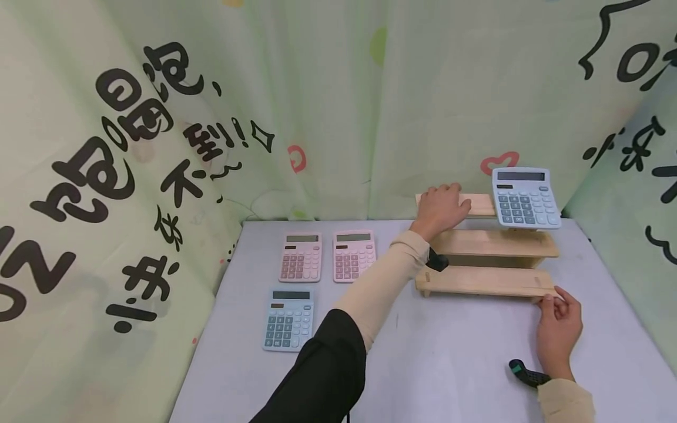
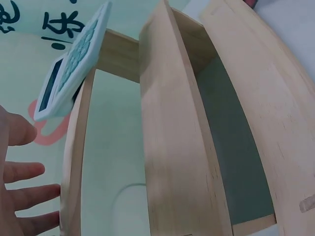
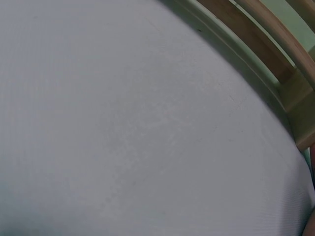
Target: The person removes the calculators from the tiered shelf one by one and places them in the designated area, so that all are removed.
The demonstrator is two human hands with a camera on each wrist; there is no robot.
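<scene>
A three-tier wooden display stand (image 1: 489,281) stands at the right of the table. A light blue calculator (image 1: 526,202) leans upright at the right end of its top tier, also visible as a tilted calculator (image 2: 74,64) in the left wrist view. My left hand (image 1: 443,208) is at the left part of the top tier, fingers fairly straight and touching the board's edge. At the lowest tier's right front corner, my right hand (image 1: 560,323) pinches the wood between thumb and fingers. In the right wrist view that hand is almost wholly out of frame.
Two pink calculators lie at the left of the table, one pink calculator (image 1: 300,257) beside another pink calculator (image 1: 353,247) partly behind my left sleeve. A blue calculator (image 1: 288,320) lies nearer me. Behind the white table (image 1: 449,364) hangs a printed curtain (image 1: 328,106).
</scene>
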